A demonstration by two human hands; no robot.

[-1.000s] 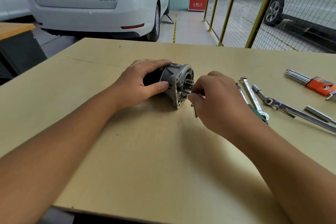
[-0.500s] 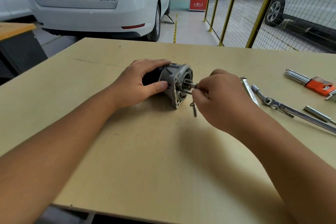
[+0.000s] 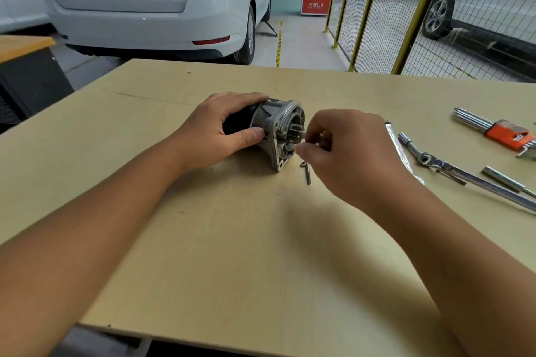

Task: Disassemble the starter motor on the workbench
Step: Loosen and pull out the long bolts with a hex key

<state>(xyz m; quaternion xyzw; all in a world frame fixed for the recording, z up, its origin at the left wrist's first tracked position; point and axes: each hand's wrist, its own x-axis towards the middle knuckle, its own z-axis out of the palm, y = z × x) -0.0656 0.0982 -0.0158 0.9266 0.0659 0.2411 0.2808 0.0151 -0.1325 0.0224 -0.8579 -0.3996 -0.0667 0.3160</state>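
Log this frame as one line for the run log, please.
left hand grips starter motor | right hand pinches bolt at its front housing | loose bolt on workbench

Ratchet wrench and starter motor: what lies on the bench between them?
In the head view, the right hand and a flat spanner lie between the ratchet wrench and the starter motor; a loose bolt lies beside the motor.

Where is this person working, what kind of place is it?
Most likely a car repair workshop: a white car missing a tail light is parked behind the workbench, wrenches lie on it, and yellow mesh fencing separates more cars.
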